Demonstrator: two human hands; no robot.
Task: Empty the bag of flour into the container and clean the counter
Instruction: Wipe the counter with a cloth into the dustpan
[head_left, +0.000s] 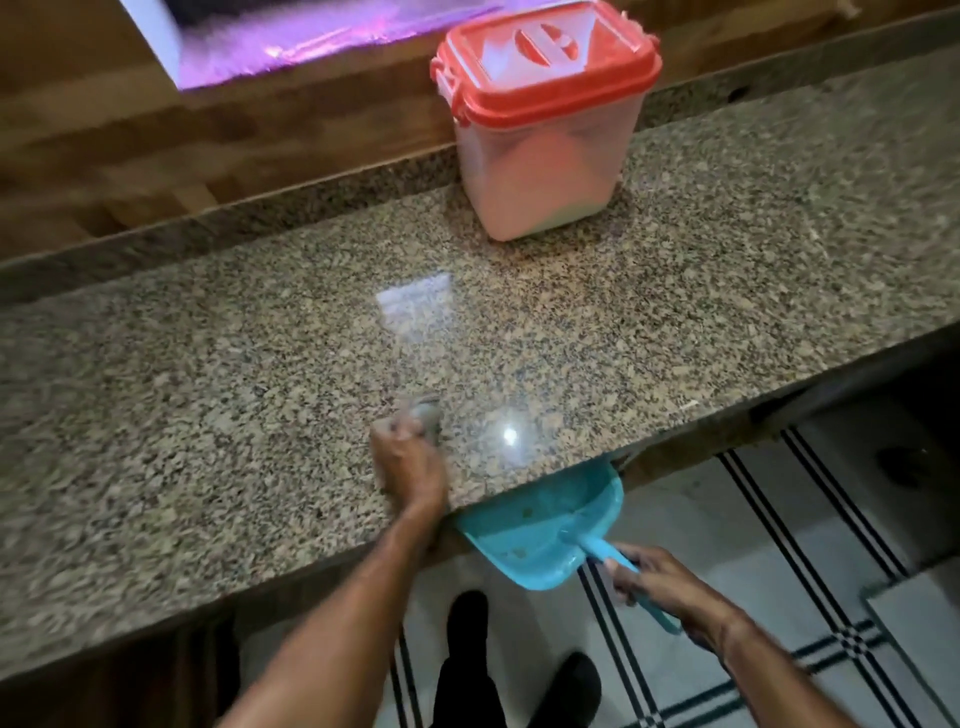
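Note:
A clear plastic container (545, 156) with a red lid shut on top stands at the back of the granite counter (208, 364); pale flour shows through its walls. My left hand (408, 457) rests on the counter near the front edge, shut on a small grey, blurred thing, perhaps a cloth or brush (423, 410). My right hand (660, 582) grips the handle of a turquoise dustpan (540, 530), held just under the counter's front edge, to the right of my left hand. A few crumbs lie in the pan. No flour bag is in view.
A wooden wall (156, 130) and a raised granite lip run behind the counter. Below the edge is a white tiled floor (779, 519) with black stripes, where my dark shoes (467, 623) stand. Bright reflections sit on the counter's middle.

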